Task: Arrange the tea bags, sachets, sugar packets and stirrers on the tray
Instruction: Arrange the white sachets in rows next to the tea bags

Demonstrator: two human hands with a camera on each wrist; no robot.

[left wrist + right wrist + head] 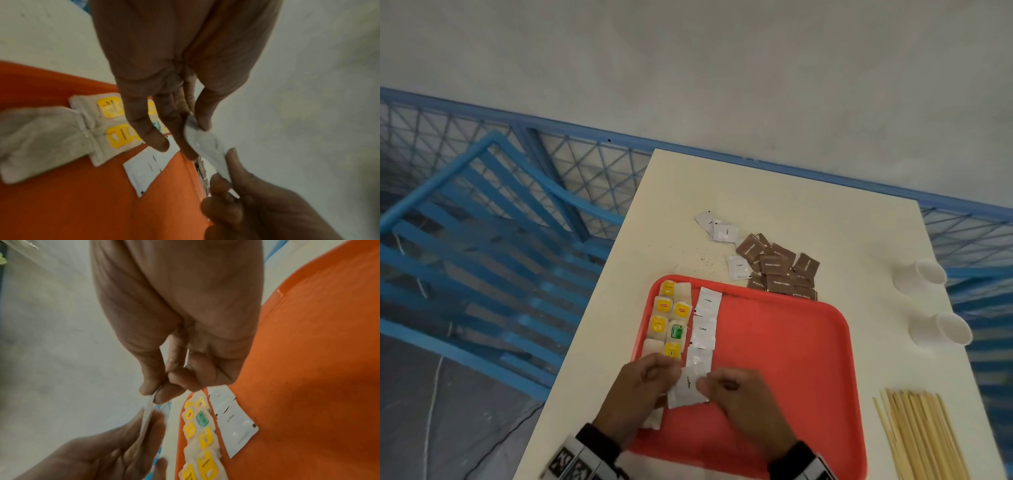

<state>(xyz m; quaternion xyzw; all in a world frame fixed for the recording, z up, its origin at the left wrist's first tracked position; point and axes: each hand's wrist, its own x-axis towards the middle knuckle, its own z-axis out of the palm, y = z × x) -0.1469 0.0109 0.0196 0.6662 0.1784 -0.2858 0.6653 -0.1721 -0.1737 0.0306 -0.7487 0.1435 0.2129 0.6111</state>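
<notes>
Low in the head view, the left hand [642, 387] and the right hand [739, 394] both pinch one white coffee sachet [687, 387] between thumb and fingertips, holding it just above the lower left of the red tray [784, 349]; in the left wrist view the left thumb and fingers close on one end of it [205, 146], and in the right wrist view the right thumb and forefinger nip its edge. On the tray, three more white sachets [703, 325] lie end to end in a column, and left of them tea bags [669, 318] sit in two columns; six coloured tags show, five yellow and one green, with further bags partly under the left hand. Above the tray, on the cream table [808, 212], three white sachets [724, 233] lie beside a heap of brown sugar packets [779, 265], too overlapped to count. Two white paper cups [928, 274] lie at the right edge, and a bundle of wooden stirrers [921, 435] fills the lower right. A blue slatted chair [482, 240] and blue mesh railing [592, 164] stand beyond the table against a grey wall.
</notes>
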